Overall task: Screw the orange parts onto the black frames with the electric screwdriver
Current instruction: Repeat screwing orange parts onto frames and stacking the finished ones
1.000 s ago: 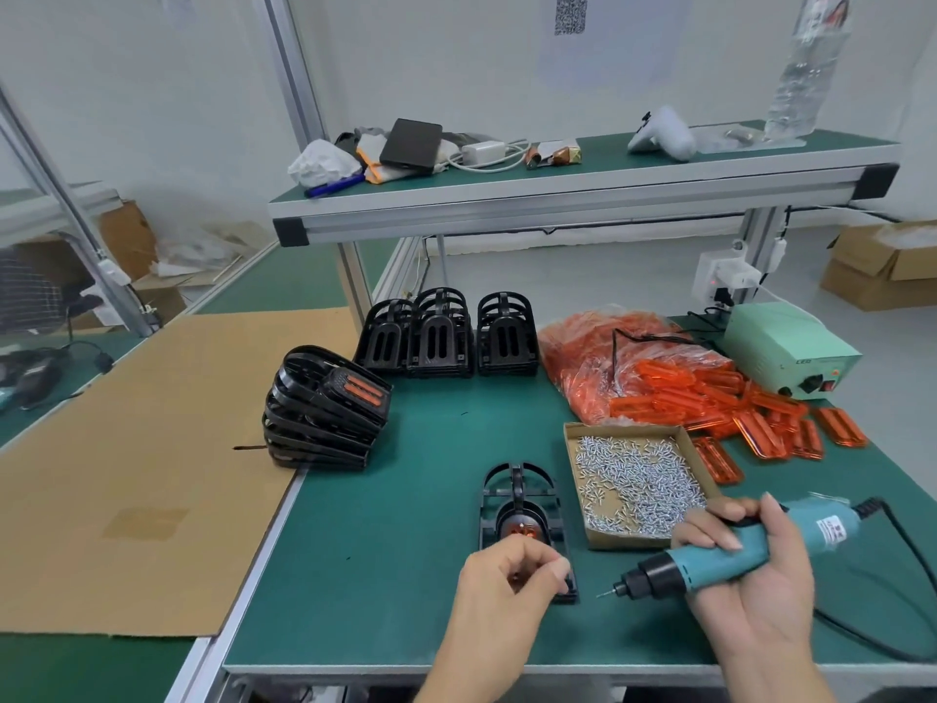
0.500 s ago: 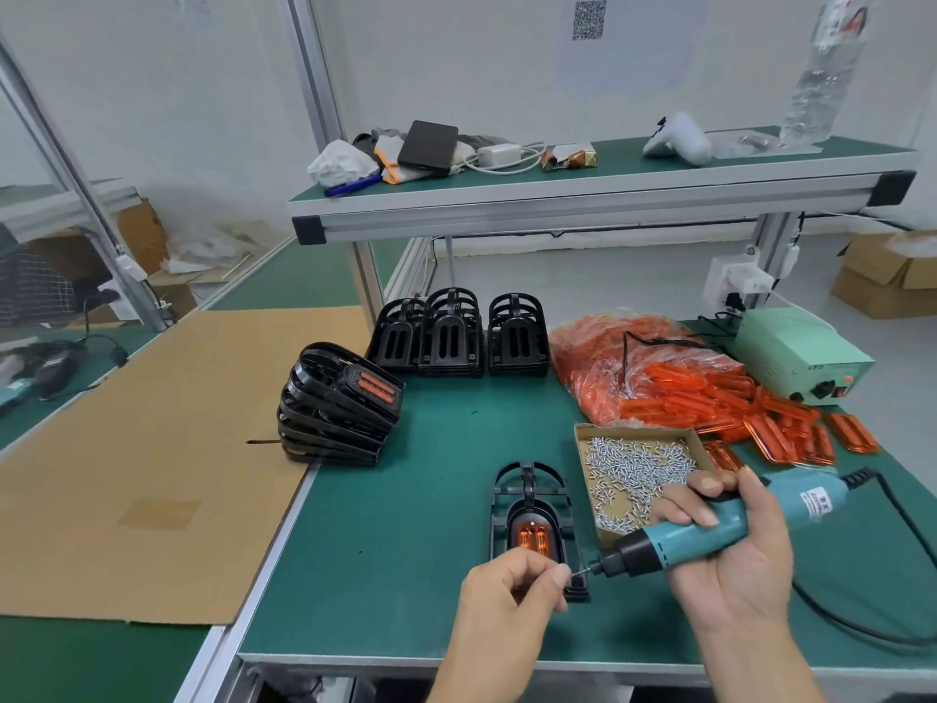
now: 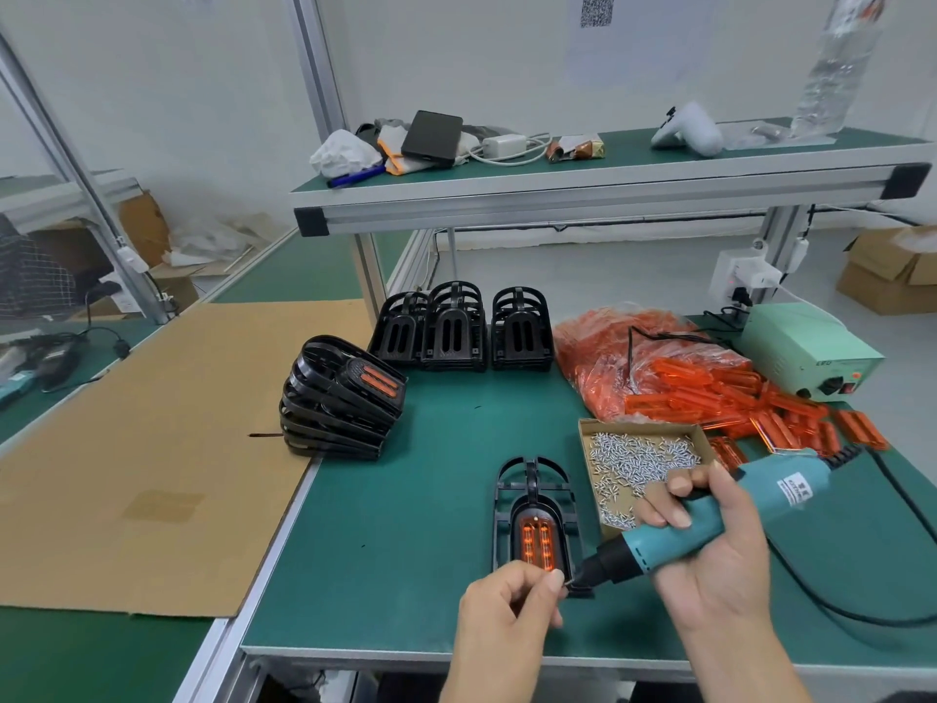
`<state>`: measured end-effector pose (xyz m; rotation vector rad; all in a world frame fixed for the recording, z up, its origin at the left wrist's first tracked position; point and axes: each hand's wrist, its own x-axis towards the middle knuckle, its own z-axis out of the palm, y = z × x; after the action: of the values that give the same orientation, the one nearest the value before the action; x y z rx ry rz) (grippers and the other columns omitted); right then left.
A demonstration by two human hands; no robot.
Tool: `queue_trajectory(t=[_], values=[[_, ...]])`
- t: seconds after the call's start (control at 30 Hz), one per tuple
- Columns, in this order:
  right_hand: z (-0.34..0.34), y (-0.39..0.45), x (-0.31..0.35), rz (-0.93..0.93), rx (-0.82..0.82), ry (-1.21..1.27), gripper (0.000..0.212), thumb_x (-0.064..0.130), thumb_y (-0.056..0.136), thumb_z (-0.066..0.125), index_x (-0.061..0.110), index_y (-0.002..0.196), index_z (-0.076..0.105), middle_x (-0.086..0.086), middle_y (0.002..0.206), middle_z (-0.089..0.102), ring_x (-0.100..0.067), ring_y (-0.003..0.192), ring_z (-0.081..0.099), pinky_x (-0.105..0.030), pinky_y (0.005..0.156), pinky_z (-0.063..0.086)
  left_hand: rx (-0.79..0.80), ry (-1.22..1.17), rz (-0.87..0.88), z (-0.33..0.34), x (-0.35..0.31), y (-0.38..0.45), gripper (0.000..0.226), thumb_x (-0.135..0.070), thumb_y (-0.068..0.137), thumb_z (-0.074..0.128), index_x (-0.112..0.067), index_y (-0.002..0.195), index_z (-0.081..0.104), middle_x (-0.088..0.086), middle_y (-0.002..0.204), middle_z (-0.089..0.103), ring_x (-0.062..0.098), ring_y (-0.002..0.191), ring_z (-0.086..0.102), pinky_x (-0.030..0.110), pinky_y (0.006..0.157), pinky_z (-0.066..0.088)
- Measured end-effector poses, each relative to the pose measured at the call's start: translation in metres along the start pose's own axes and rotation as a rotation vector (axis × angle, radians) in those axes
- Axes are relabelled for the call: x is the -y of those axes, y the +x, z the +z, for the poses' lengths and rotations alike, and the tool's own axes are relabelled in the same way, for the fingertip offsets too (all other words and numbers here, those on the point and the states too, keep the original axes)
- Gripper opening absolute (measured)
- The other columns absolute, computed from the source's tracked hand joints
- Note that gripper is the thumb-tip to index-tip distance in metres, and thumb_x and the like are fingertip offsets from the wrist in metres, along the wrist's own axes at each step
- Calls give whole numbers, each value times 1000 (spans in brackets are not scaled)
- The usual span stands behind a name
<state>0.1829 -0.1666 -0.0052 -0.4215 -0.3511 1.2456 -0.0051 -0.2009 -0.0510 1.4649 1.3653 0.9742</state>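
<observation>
Having swung our teal electric screwdriver (image 3: 710, 520), right hand (image 3: 720, 565) wrapped round it, leftward, we are meeting our pinching left hand (image 3: 507, 606) at six o'clock of the black plastic frame (image 3: 532, 504), loading a screw.

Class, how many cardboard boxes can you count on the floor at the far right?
2, maybe more hidden: one box beside the bench leg, another box just in front of it and lower. Both are cut off by the picture's edge.
</observation>
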Motion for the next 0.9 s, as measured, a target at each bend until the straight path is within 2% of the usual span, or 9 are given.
queue_trajectory(t=[0.07,0.13,0.23,0.3,0.43,0.6,0.77,0.9], values=[[3,3,-2,-5,-17,-26,25,28,79,82,20,76,58,2,73,54,-8,52,41,-22,53,43,16,41,40,-3,2,0,13,-39,96,66,-37,85,73,-11,75,73,-1,64,56,11,65,42],[8,6,-3,-8,-23,-54,18,25,89,69,20,75,59,1,73,55,-9,52,41,-22,54,43,34,106,125,-9,3,3,6,-37,93,68,-40,91,73,-17,84,71,0,75,60,11,70,43],[21,12,-6,-22,1,-168,15,23,89,67,16,79,58,-2,72,58,-10,51,42,-22,55,42,-19,340,391,-15,11,17,7,-29,92,71,-35,95,73,-23,92,65,6,94,59,20,84,44],[32,16,-11,-49,34,-261,15,20,85,71,16,85,56,-5,71,61,-12,50,44,-23,54,43,-103,461,490,-13,16,27,6,-28,89,76,-33,92,75,-22,96,60,6,102,54,28,89,40],[52,22,-28,-106,113,-465,20,11,87,71,24,74,64,-14,71,64,-19,49,45,-26,52,42,-233,547,458,-1,26,40,12,-31,78,84,-34,87,77,-22,98,53,9,106,46,26,89,32],[57,25,-48,-76,204,-723,17,24,83,74,22,67,68,-18,73,70,-21,51,47,-31,58,46,-281,562,354,14,39,41,15,-29,73,90,-32,83,79,-18,94,51,13,103,48,29,86,32],[55,28,-51,-43,198,-772,22,35,79,76,20,68,67,-19,77,71,-20,53,50,-33,60,47,-308,543,358,16,46,41,14,-29,74,90,-32,82,80,-17,93,50,13,101,48,23,86,31],[55,29,-53,-21,213,-763,20,28,83,75,21,67,66,-19,77,71,-21,52,47,-32,58,45,-316,510,369,15,47,40,12,-25,74,89,-30,81,80,-15,92,52,13,99,48,25,84,33]])
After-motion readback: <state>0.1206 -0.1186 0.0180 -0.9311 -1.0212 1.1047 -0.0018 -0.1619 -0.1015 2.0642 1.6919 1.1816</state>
